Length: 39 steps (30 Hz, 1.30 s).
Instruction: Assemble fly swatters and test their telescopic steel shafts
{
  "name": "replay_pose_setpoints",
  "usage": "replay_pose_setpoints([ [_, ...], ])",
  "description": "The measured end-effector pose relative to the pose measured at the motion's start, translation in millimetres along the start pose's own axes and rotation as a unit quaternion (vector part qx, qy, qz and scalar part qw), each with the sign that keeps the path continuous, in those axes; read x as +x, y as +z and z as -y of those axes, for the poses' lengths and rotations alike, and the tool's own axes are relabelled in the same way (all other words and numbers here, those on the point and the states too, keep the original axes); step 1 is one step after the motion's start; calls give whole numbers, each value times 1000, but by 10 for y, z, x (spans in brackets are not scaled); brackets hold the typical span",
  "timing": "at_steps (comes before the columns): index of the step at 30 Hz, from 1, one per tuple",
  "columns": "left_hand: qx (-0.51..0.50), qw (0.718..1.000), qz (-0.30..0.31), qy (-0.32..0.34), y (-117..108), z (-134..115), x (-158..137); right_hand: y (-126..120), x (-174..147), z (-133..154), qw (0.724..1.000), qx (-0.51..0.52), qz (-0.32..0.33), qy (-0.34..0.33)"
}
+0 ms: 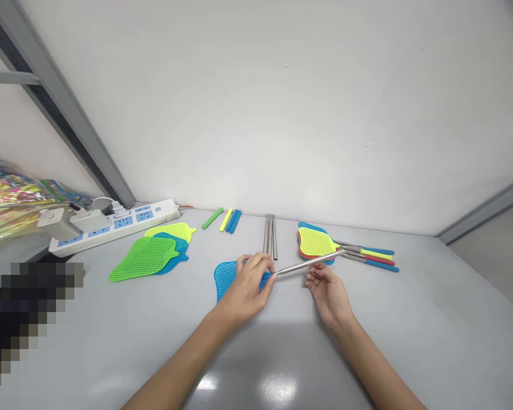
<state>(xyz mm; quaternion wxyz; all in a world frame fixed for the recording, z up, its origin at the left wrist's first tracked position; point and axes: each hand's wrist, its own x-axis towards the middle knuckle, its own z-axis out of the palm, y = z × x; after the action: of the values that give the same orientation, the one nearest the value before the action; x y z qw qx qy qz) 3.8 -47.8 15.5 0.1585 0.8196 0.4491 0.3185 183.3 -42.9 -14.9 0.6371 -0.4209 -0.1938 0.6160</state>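
My left hand (250,285) is closed round the neck of a blue fly swatter head (224,278), whose mesh shows to the left of the fingers. A silver metal rod (308,264) extends from that neck, slanting up to the right. Just under the rod, my right hand (329,293) has its palm turned up and fingers loosely curled, not wrapped round it; whether a fingertip touches the rod I cannot tell. Past the rod's far end lies a stack of fly swatters (318,242) with metal shafts and blue, yellow and red handles.
Loose swatter heads (147,257) in green, blue and yellow overlap at left. Coloured handle grips (212,218) and several metal rods (271,236) lie near the wall. A white power strip (122,224) with plugged-in adapters stands at far left, beside plastic-wrapped goods (17,199).
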Motion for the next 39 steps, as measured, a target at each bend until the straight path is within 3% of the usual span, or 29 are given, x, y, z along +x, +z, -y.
replay_pose_setpoints([
  [5, 5, 1000, 9, 7, 18, -9, -19, 87, -93, -10, 997, -36, 45, -57],
  [10, 1, 1000, 19, -4, 48, 9, -28, 115, -121, 48, 992, -7, 64, -109],
  [20, 42, 999, 30, -5, 131, 46, -38, 80, -7, 63, 1000, 14, 9, -26],
  [27, 72, 997, -9, -29, 44, 85, -29, 27, 40, 72, 998, 61, -5, -34],
  [30, 80, 991, -74, -82, 21, 148, -19, -19, 82, 106, 996, 63, -16, -54],
  [33, 46, 971, -146, -186, -13, 265, 1, -48, 115, 148, 993, 81, -25, -82],
  [36, -116, 937, -125, -304, -51, 333, 25, -56, 126, 173, 989, 119, -34, -80],
  [39, -369, 841, -91, -386, -49, 265, 37, -69, 130, 174, 989, 138, -31, -45],
])
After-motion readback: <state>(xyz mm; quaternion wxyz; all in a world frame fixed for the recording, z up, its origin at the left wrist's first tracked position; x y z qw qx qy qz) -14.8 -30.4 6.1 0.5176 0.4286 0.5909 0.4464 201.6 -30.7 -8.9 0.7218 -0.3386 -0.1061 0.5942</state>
